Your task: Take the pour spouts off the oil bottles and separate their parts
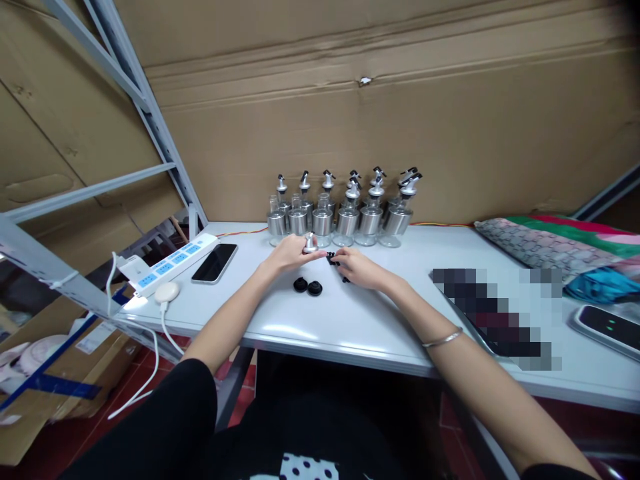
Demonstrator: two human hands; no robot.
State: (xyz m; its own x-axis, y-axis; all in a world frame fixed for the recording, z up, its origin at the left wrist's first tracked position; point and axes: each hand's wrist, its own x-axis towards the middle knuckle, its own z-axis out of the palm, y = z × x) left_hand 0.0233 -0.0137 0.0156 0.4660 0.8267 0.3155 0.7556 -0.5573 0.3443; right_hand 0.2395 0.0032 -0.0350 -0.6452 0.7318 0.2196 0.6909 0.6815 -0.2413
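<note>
My left hand (293, 252) is closed around a silver pourer top (311, 243), held low over the table in front of the bottles. Just to its right, my right hand (356, 267) has its fingertips closed on a small black piece (331, 259); its exact shape is hard to make out. More black bits lie partly under that hand. Two round black stoppers (307, 287) rest on the table nearer me. Behind my hands stand several glass bottles with steel sleeves (348, 219). The front-left ones, such as this bottle (298, 220), have bare necks; the others carry silver pourers with black spouts.
At left on the white table (280, 320) lie a phone (215, 263), a power strip (175, 263) and a round white charger (167, 292). A pixelated dark item (490, 313), patterned bags (565, 253) and a device (607, 327) occupy the right. Cardboard (320, 127) walls the back.
</note>
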